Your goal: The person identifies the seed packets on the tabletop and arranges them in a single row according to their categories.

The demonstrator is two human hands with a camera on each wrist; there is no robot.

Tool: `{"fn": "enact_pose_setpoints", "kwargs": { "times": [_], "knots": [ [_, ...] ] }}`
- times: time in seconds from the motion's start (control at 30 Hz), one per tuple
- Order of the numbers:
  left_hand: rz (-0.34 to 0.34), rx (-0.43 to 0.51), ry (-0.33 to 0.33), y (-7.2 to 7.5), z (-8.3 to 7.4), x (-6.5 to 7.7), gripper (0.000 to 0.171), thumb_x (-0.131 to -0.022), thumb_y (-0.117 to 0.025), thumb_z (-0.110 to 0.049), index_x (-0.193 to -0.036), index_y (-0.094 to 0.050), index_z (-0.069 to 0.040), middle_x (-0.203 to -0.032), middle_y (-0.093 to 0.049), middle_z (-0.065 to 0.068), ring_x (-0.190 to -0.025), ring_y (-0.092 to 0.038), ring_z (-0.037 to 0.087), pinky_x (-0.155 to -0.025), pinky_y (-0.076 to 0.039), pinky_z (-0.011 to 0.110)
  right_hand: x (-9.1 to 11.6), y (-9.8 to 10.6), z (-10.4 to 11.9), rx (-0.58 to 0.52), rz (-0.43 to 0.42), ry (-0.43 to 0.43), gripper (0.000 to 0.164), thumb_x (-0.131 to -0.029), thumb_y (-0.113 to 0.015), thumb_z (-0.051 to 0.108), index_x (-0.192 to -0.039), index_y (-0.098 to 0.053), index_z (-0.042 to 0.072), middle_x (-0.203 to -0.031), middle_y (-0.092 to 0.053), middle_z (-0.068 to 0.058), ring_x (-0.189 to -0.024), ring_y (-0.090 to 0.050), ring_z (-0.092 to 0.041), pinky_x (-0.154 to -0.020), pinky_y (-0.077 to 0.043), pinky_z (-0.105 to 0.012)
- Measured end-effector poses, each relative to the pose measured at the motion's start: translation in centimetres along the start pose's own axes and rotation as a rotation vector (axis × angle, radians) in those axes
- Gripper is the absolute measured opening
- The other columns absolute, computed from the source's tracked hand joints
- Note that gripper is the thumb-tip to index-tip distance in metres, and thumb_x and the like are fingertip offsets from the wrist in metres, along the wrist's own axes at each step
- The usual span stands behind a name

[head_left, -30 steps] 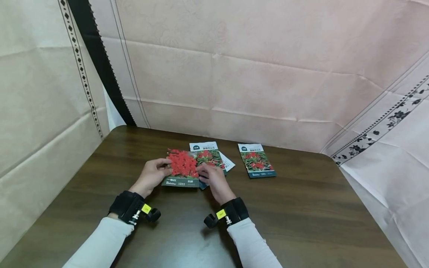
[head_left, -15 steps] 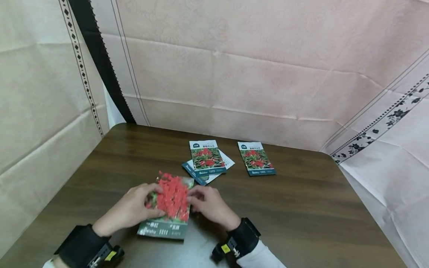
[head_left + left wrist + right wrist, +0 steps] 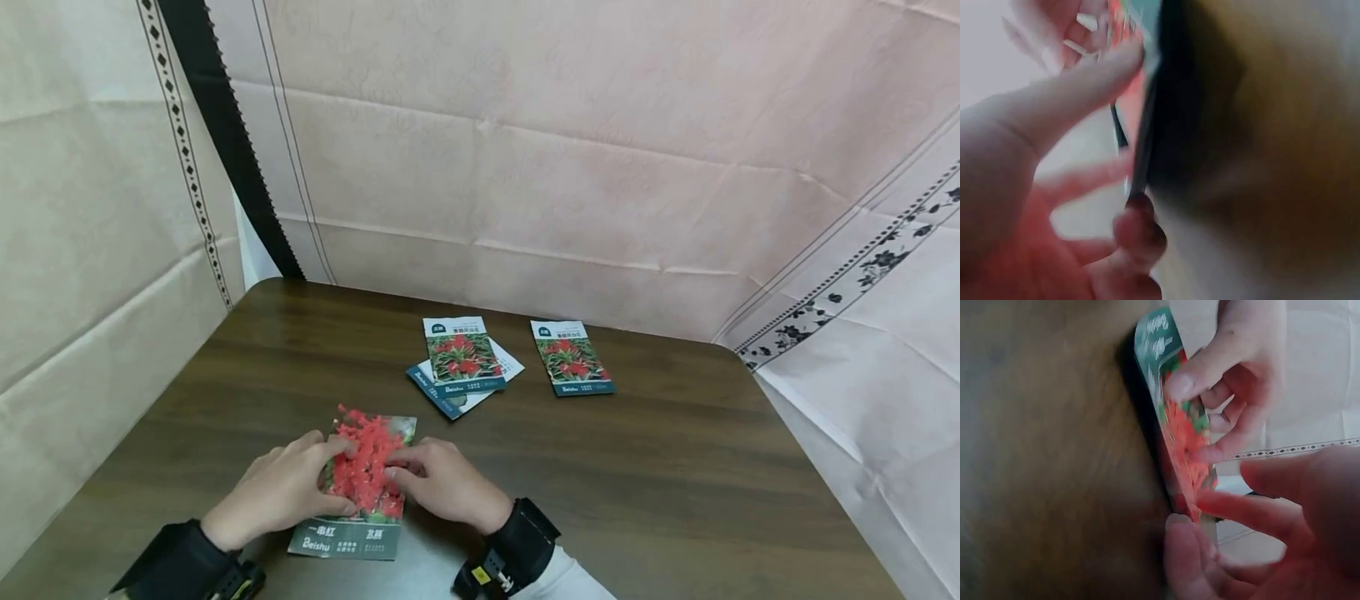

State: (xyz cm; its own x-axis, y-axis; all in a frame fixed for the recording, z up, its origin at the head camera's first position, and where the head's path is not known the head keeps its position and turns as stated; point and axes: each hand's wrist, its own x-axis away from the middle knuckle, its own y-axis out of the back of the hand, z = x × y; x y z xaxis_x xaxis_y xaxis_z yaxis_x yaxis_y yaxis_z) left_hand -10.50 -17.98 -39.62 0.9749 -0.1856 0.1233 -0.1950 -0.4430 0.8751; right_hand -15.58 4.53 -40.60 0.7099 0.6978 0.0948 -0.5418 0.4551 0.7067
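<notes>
A flower seed packet [image 3: 366, 479], with red blossoms above a dark green band, is held near the front of the table, a little left of the middle. My left hand [image 3: 281, 486] grips its left side; in the left wrist view the thumb [image 3: 1094, 78] lies over the printed face and fingers curl at the edge. From the other side my right hand [image 3: 453, 487] pinches the right edge, thumb and fingers close together. The right wrist view shows the packet [image 3: 1179, 428] tilted between both hands, a dark shadow along its lower edge.
Farther back on the brown wooden table [image 3: 675, 467], a red-flowered seed packet [image 3: 465, 360] lies across another slanted packet [image 3: 435, 393]. To their right lies a separate matching packet [image 3: 573, 360]. Pale cloth [image 3: 525, 167] hangs behind the table.
Both hands have brought the red-blossom seed packet toward the front and slightly left, away from the overlapping packets, which now show fully. The packets at the back stay put.
</notes>
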Motion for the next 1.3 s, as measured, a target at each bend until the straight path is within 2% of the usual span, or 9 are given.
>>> {"fn": "enact_pose_setpoints", "kwargs": {
  "times": [0.17, 0.33, 0.43, 0.57, 0.73, 0.83, 0.93, 1.1, 1.3],
  "knots": [
    [0.038, -0.085, -0.044, 0.7, 0.4, -0.4, 0.066, -0.065, -0.085, -0.049, -0.121, -0.064, -0.021, -0.113, -0.066, 0.009, -0.074, -0.054, 0.015, -0.05, -0.034, 0.029, -0.5, 0.2, -0.1, 0.019, 0.049, -0.017, 0.038, -0.101, -0.051, 0.036, -0.133, -0.06, 0.018, -0.054, -0.035, 0.01, -0.046, -0.032, -0.005, -0.046, -0.028, -0.019],
    [0.051, -0.011, -0.078, 1.5, 0.4, -0.8, 0.06, -0.07, -0.082, -0.049, -0.118, -0.066, -0.018, -0.112, -0.069, 0.001, -0.077, -0.06, 0.011, -0.051, -0.037, 0.026, -0.7, 0.6, -0.4, -0.059, 0.026, -0.005, 0.037, -0.1, -0.051, 0.037, -0.129, -0.063, 0.018, -0.063, -0.051, 0.007, -0.045, -0.043, -0.003, -0.048, -0.039, -0.019],
    [-0.006, 0.087, -0.12, 2.4, 0.0, -1.9, 0.056, -0.077, -0.076, -0.05, -0.119, -0.067, -0.015, -0.089, -0.068, -0.001, -0.064, -0.055, 0.009, -0.049, -0.036, 0.023, -1.2, 2.0, -1.3, -0.193, -0.094, -0.039, 0.035, -0.1, -0.051, 0.036, -0.122, -0.068, 0.014, -0.075, -0.062, -0.002, -0.051, -0.053, -0.008, -0.052, -0.048, -0.023],
    [-0.051, 0.279, -0.145, 3.5, -0.7, -4.7, 0.054, -0.088, -0.066, -0.048, -0.128, -0.061, -0.011, -0.075, -0.058, 0.002, -0.062, -0.05, 0.012, -0.055, -0.039, 0.024, -2.0, 5.2, -3.4, -0.381, -0.363, -0.166, 0.031, -0.099, -0.055, 0.032, -0.111, -0.071, 0.008, -0.086, -0.064, -0.011, -0.068, -0.059, -0.017, -0.059, -0.051, -0.027],
    [0.074, 0.645, -0.1, 3.2, -1.7, -8.7, 0.062, -0.095, -0.056, -0.047, -0.14, -0.046, -0.006, -0.123, -0.061, 0.017, -0.106, -0.063, 0.029, -0.088, -0.054, 0.041, -2.4, 8.8, -5.9, -0.529, -0.623, -0.299, 0.031, -0.1, -0.053, 0.028, -0.114, -0.068, 0.006, -0.114, -0.065, -0.016, -0.105, -0.059, -0.03, -0.088, -0.051, -0.042],
    [0.158, 0.866, -0.089, 2.2, -2.5, -10.9, 0.062, -0.098, -0.052, -0.043, -0.145, -0.039, -0.004, -0.143, -0.046, 0.022, -0.128, -0.051, 0.035, -0.103, -0.046, 0.045, -2.6, 10.1, -7.0, -0.564, -0.662, -0.339, 0.032, -0.1, -0.051, 0.031, -0.118, -0.066, 0.009, -0.128, -0.06, -0.012, -0.122, -0.052, -0.028, -0.103, -0.043, -0.049],
    [0.212, 0.993, -0.063, 1.1, -3.2, -12.9, 0.06, -0.1, -0.051, -0.04, -0.145, -0.036, -0.002, -0.15, -0.037, 0.022, -0.135, -0.044, 0.037, -0.108, -0.042, 0.046, -3.2, 10.7, -8.0, -0.565, -0.658, -0.379, 0.036, -0.1, -0.049, 0.035, -0.123, -0.063, 0.011, -0.134, -0.057, -0.009, -0.129, -0.046, -0.026, -0.109, -0.037, -0.05],
    [0.226, 1.032, 0.03, -0.2, -3.6, -14.8, 0.061, -0.1, -0.05, -0.04, -0.144, -0.033, -0.001, -0.151, -0.033, 0.021, -0.135, -0.042, 0.038, -0.111, -0.038, 0.048, -4.5, 10.4, -9.3, -0.583, -0.637, -0.445, 0.041, -0.1, -0.051, 0.036, -0.128, -0.06, 0.007, -0.138, -0.054, -0.01, -0.131, -0.045, -0.028, -0.111, -0.034, -0.051],
    [0.228, 1.093, 0.045, 0.0, -3.3, -15.5, 0.061, -0.102, -0.046, -0.037, -0.147, -0.029, 0.0, -0.155, -0.027, 0.019, -0.136, -0.04, 0.038, -0.112, -0.036, 0.048, -6.0, 9.9, -9.8, -0.575, -0.653, -0.45, 0.033, -0.099, -0.053, 0.028, -0.118, -0.068, 0.006, -0.131, -0.059, -0.01, -0.114, -0.053, -0.023, -0.1, -0.043, -0.04]
  ]
}}
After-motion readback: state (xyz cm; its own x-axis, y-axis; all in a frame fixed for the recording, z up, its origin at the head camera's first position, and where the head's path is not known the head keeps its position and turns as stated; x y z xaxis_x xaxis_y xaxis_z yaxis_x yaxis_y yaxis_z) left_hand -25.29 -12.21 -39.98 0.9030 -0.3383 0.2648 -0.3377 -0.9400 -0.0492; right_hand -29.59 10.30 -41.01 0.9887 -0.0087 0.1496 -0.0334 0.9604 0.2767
